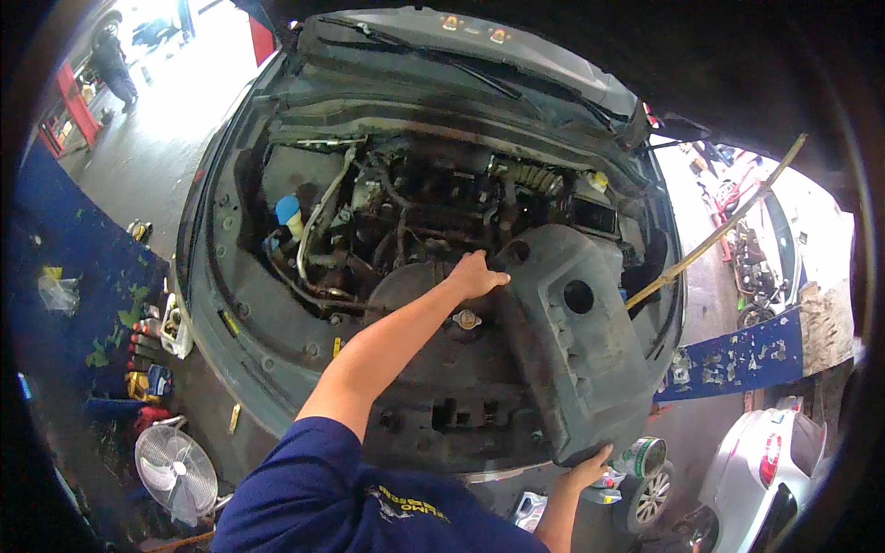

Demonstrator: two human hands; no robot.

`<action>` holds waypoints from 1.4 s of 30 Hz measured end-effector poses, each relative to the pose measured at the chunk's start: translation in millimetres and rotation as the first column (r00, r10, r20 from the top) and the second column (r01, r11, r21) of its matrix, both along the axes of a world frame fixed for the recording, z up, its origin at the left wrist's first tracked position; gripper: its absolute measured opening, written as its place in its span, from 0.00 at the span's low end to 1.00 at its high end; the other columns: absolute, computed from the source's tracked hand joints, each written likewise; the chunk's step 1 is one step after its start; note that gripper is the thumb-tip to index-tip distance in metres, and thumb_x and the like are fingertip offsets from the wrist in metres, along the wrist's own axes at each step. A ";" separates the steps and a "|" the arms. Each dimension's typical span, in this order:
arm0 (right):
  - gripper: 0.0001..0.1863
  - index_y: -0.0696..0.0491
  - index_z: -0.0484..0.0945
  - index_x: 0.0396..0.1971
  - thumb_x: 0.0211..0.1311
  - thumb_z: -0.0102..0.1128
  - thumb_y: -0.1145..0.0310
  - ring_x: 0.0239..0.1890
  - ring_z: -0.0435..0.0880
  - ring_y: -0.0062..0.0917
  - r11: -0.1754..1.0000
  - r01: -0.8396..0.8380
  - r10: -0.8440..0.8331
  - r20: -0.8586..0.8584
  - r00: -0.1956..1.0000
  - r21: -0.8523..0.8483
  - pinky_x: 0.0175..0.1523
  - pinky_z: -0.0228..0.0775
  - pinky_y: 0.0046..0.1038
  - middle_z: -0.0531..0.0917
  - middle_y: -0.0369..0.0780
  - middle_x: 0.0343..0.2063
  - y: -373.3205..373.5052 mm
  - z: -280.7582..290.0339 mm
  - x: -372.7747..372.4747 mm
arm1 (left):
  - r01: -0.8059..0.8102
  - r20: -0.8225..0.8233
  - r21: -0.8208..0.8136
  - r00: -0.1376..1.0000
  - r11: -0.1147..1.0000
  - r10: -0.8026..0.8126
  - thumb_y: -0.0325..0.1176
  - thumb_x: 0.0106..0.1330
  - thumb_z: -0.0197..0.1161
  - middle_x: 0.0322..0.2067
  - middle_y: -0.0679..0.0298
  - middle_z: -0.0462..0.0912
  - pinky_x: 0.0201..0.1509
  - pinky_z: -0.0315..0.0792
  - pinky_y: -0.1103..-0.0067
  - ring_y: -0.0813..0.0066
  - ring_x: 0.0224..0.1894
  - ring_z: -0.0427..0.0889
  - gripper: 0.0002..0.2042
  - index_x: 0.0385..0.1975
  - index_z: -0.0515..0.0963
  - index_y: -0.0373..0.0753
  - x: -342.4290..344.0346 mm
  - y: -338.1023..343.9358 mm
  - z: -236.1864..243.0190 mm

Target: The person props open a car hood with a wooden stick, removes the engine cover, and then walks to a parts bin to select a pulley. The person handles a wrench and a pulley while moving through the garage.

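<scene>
A dark plastic engine cover (599, 350) with round openings is held diagonally over the right side of an open car engine bay (424, 212). My left hand (475, 275) is closed on the cover's upper left edge, with some fingertips hidden. My right hand (590, 468) grips its lower end, near the front of the car. A blue-capped reservoir (288, 212) is at the left of the bay, and a metal cap (466, 321) lies below my left hand. A long wooden stick (714, 235) slants up from behind the cover to the right.
A standing fan (175, 465) and assorted bottles are at lower left. A co-worker (115, 74) is in the far upper left near a red post (76, 106). A white car (765, 461) and a wheel (650, 498) are at lower right. The dark raised hood overhangs the top right.
</scene>
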State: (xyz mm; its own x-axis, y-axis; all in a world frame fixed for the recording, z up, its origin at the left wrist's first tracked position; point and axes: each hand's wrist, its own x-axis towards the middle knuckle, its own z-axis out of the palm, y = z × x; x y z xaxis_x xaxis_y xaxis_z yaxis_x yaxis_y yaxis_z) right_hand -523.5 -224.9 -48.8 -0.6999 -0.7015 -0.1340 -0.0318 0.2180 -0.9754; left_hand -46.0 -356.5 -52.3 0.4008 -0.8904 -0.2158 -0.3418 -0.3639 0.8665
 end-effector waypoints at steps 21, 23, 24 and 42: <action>0.14 0.60 0.74 0.54 0.75 0.57 0.69 0.45 0.78 0.26 0.563 -0.766 0.529 -0.578 0.622 -0.309 0.52 0.72 0.28 0.80 0.40 0.43 -9.7 70.3 59.8 | -0.866 -0.137 -0.092 0.500 0.491 0.855 0.34 0.67 0.67 0.38 0.60 0.89 0.48 0.78 0.76 0.73 0.41 0.85 0.13 0.45 0.85 0.33 -55.5 432.6 27.7; 0.13 0.60 0.74 0.53 0.74 0.57 0.71 0.43 0.78 0.26 0.352 -0.876 0.733 -0.486 0.476 -0.328 0.51 0.72 0.27 0.80 0.41 0.42 16.4 66.7 99.9 | -0.863 -0.002 -0.150 0.488 0.482 0.873 0.35 0.68 0.67 0.36 0.63 0.88 0.44 0.77 0.78 0.79 0.38 0.83 0.12 0.44 0.85 0.33 -88.0 459.9 28.3; 0.12 0.60 0.74 0.52 0.74 0.56 0.71 0.43 0.78 0.26 0.236 -0.916 0.813 -0.450 0.368 -0.323 0.50 0.72 0.27 0.80 0.41 0.42 31.4 66.1 114.9 | -0.884 -0.096 -0.083 0.466 0.459 0.880 0.36 0.69 0.67 0.34 0.62 0.88 0.41 0.77 0.76 0.78 0.37 0.83 0.12 0.42 0.86 0.33 -105.1 469.9 29.2; 0.11 0.62 0.76 0.49 0.70 0.57 0.74 0.43 0.79 0.24 -0.791 -0.601 0.528 -0.365 -0.767 0.119 0.52 0.71 0.28 0.81 0.40 0.39 285.0 86.7 220.2 | -0.943 -0.058 -0.164 -0.282 -0.288 0.958 0.33 0.66 0.68 0.38 0.57 0.87 0.49 0.79 0.70 0.67 0.40 0.86 0.12 0.45 0.82 0.36 -358.1 726.3 18.2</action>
State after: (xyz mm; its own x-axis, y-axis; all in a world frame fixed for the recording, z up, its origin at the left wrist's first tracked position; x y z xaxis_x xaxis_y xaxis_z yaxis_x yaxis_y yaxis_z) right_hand -303.3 60.1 37.9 0.9884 0.1437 0.0484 0.1137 -0.4915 -0.8634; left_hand -404.1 369.8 -34.1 0.7644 0.6385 -0.0898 0.2894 -0.2152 0.9327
